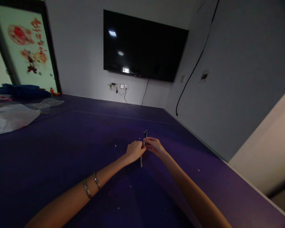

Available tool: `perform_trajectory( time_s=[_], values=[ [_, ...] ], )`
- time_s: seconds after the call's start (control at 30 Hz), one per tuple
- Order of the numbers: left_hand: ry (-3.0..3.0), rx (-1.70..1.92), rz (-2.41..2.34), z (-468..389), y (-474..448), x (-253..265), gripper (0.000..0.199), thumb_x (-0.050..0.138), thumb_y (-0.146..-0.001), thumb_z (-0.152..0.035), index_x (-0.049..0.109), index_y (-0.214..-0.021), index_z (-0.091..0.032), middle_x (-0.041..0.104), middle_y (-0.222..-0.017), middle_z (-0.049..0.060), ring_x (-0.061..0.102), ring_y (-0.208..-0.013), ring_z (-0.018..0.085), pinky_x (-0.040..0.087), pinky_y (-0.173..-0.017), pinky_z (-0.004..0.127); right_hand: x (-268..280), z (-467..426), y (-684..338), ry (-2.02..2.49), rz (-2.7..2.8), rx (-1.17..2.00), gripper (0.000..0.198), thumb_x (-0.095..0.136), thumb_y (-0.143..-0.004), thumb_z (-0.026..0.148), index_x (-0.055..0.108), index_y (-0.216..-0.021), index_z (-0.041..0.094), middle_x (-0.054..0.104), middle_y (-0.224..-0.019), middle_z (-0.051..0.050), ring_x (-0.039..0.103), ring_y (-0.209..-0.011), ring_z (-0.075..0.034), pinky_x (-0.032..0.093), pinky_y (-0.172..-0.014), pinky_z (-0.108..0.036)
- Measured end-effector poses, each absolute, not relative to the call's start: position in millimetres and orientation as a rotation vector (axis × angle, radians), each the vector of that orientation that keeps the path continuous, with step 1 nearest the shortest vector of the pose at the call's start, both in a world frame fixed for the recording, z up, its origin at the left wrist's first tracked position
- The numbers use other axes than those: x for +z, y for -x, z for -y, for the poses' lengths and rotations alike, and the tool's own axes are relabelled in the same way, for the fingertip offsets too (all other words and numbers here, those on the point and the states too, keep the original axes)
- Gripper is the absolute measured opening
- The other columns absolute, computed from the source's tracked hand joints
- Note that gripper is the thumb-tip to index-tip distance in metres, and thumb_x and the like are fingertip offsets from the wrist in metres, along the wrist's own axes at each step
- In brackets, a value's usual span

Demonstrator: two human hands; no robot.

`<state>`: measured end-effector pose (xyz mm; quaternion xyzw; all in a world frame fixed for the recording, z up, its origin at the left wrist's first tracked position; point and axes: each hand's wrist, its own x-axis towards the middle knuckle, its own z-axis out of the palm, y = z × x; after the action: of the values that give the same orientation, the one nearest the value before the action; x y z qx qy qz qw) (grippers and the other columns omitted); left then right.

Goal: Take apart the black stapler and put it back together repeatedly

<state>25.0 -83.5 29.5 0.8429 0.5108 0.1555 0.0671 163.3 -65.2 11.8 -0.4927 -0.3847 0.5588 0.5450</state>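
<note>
One thin tool (145, 135) in two hands, near the centre of the view, above a purple surface (68, 152). Holds it narrowly from both flanks: closes the left hand (134, 151) on it from 9 o'clock, knuckles up, and pinches it from 3 o'clock with the fingertips of the right hand (155, 146). Shows a dark, crosswise head at 12 o'clock, a grey stretch between the fingers, and a pale tail toward 6 o'clock, poking out below the left hand. Cannot tell the exact kind of tool at such smallness, nor any contact of tail with surface. Wears two bracelets (86, 189) on the left forearm, toward 8 o'clock; stretches the right forearm toward 5.

Around the tool, by the clock: at 12, a black TV (144, 47) on the wall (80, 53), reflecting lights; at 11, below the TV, a socket (122, 86) near thin wires; at 10, a door (23, 47) with red and orange decorations; between 9 and 10, a blue cloth (26, 91); at 9, a white sheet (11, 117), beside clear plastic (47, 104); between 1 and 2, a black cable (196, 66) hanging down; at 4, a pale speck (198, 170) on the surface
</note>
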Motion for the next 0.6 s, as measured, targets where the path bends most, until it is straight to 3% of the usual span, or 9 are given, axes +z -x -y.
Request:
perform_trajectory(
  time_s=[0.13,0.3,0.4,0.6],
  values=[
    [-2.532,0.499,-1.527,85,-38,31,0.035,0.038,-0.085,-0.043,0.064,-0.090,-0.020,0.067,-0.091,0.007,0.063,-0.086,0.022,0.046,-0.071,0.030,12,67,-181,1.206,0.948,1.267,0.024,0.072,-0.059,0.024,0.059,-0.077,0.016,0.059,-0.060,0.002,0.055,-0.052,-0.008,0.046,-0.052,-0.021],
    [-2.594,0.446,-1.470,81,-42,25,0.038,0.040,-0.082,-0.049,0.065,-0.079,-0.019,0.068,-0.083,0.007,0.064,-0.080,0.022,0.046,-0.069,0.031,16,70,-239,1.454,1.129,0.986,0.022,0.063,-0.067,0.032,0.061,-0.082,0.016,0.061,-0.067,0.000,0.057,-0.057,-0.009,0.049,-0.057,-0.022],
    [-2.630,0.310,-1.481,77,-35,16,0.029,0.050,-0.077,-0.041,0.066,-0.076,-0.018,0.068,-0.083,0.008,0.064,-0.082,0.023,0.047,-0.070,0.030,22,73,-288,1.624,1.131,0.840,0.018,0.060,-0.067,0.029,0.062,-0.079,0.015,0.058,-0.059,0.002,0.054,-0.051,-0.008,0.046,-0.051,-0.019],
    [-2.633,0.233,-1.520,71,-25,4,0.031,0.048,-0.077,-0.042,0.066,-0.081,-0.016,0.068,-0.087,0.012,0.065,-0.083,0.027,0.049,-0.069,0.035,17,82,-357,2.018,1.249,0.547,0.005,0.059,-0.059,0.016,0.062,-0.055,0.014,0.047,-0.038,0.005,0.046,-0.038,-0.007,0.037,-0.041,-0.017]
  ],
)
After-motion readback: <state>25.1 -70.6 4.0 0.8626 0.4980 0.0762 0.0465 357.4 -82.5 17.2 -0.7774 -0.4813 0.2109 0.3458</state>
